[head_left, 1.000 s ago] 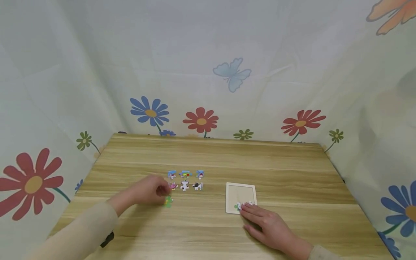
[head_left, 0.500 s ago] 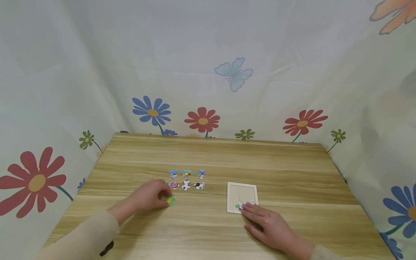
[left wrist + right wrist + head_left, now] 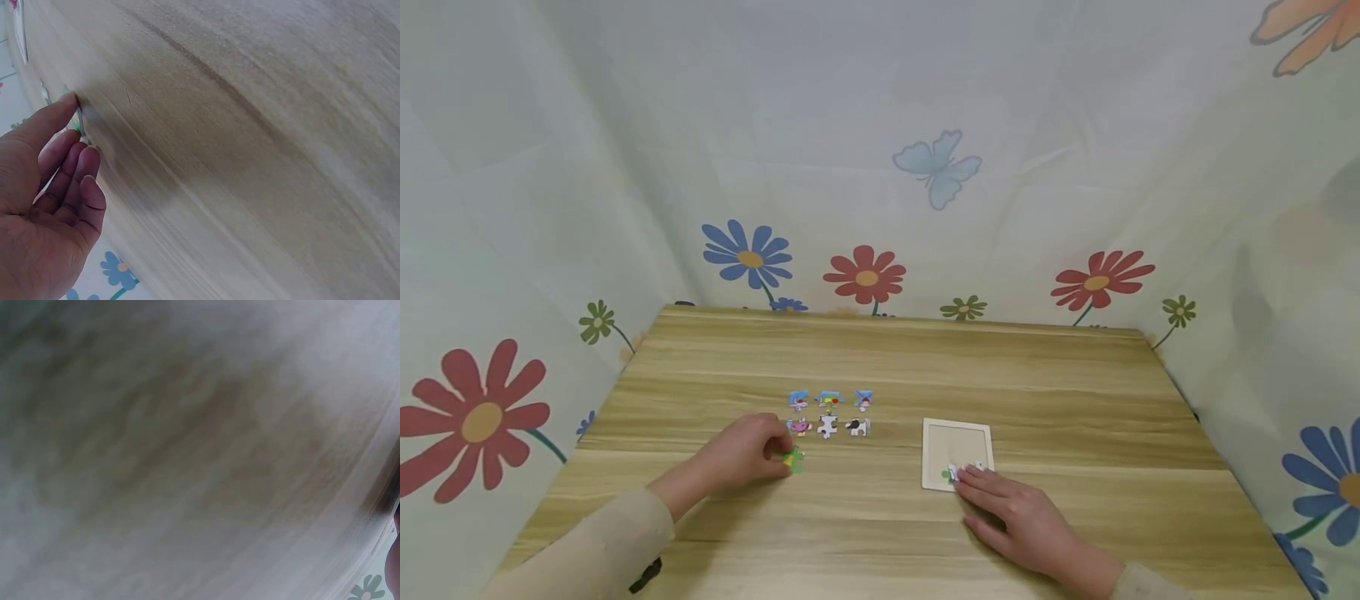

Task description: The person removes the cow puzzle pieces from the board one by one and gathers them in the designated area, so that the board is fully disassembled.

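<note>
A green jigsaw piece [image 3: 794, 459] with some yellow is pinched between thumb and fingers of my left hand [image 3: 748, 450], low at the tabletop. In the left wrist view the fingertips of that left hand [image 3: 56, 187] cover most of the piece. My right hand [image 3: 1022, 517] rests its fairly straight fingers on the lower right of a pale square puzzle tray [image 3: 926, 454]. Partly under those fingertips lie white-and-green jigsaw pieces [image 3: 952, 473] along the tray's lower edge. The right wrist view shows mostly blurred tabletop, with just a sliver of the hand at its edge.
Two rows of loose jigsaw pieces lie just beyond the left hand, among them a pink one [image 3: 801, 427], a white one [image 3: 827, 427] and a blue one [image 3: 863, 398]. The wood-grain table [image 3: 895, 350] meets a flower-printed curtain [image 3: 820, 167] at the back.
My left hand has come slightly down from near the pink piece, and its fingers now close on the green piece, which has shifted slightly right. The right hand stays on the tray.
</note>
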Available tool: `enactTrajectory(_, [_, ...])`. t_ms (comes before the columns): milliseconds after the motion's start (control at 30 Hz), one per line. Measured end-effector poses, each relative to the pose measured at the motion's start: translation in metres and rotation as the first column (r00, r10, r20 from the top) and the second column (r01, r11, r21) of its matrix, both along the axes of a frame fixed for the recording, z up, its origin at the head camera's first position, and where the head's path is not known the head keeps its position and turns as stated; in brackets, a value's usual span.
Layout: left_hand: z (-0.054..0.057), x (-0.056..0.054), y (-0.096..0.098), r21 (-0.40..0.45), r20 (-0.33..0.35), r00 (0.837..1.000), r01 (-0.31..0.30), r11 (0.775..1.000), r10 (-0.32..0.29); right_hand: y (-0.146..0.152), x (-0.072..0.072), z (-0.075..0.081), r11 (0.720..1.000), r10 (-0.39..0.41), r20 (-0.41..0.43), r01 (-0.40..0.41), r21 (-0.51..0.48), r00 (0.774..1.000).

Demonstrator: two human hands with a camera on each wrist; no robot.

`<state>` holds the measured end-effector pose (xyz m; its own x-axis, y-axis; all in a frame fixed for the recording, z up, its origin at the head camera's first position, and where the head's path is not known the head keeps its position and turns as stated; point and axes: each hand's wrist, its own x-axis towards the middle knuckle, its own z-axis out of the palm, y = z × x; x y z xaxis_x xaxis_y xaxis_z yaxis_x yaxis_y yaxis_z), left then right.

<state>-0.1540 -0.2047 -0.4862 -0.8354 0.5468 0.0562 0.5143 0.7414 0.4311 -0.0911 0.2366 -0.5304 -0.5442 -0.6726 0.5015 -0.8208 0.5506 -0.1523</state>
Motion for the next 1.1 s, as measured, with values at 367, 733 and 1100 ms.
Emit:
enactTrajectory(367, [-0.001,-0.001,0.001,0.008,0.000,1.000,-0.005,1.000,0.005,0.000,-0.001,0.002,1.000,-0.006,0.005,0.006,0.012,1.000])
enactTrajectory(733, [0.016,-0.014,0.022,0.012,-0.015,1.000,-0.017,1.000,0.017,0.000,-0.001,0.003,1.000,0.000,0.002,0.000,0.012,1.000])
enactTrajectory(1100, [0.027,-0.028,0.086,0.078,0.003,0.993,0.115,0.990,-0.116,0.000,-0.001,0.000,1.000,-0.001,0.000,0.001,0.013,1.000])
